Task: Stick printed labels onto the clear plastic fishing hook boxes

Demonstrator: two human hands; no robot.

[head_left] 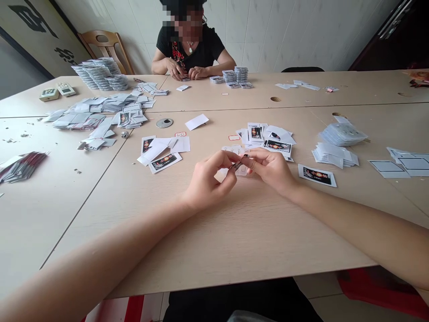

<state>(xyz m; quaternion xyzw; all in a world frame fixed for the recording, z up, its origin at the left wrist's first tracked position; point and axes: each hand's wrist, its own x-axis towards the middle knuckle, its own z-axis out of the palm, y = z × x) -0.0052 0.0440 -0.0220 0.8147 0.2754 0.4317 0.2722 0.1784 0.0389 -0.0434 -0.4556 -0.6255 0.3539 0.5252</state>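
Note:
My left hand point(208, 179) and my right hand point(270, 167) meet above the middle of the wooden table point(234, 241). Both pinch a small dark item point(238, 163) between their fingertips; it is too small to name. Under the hands lies a small white card point(231, 150). Printed cards with dark pictures lie close by: one group point(164, 154) to the left, another point(268, 138) just beyond the right hand, and a single card point(317, 175) to its right.
Another person point(191, 49) sits at the far side, hands on small stacks point(234, 77). Tall card stacks point(100, 74) and a loose pile point(100, 114) fill the far left. Clear packets point(338, 143) lie right, two remotes point(56, 91) far left, dark packets point(22, 166) at the left edge.

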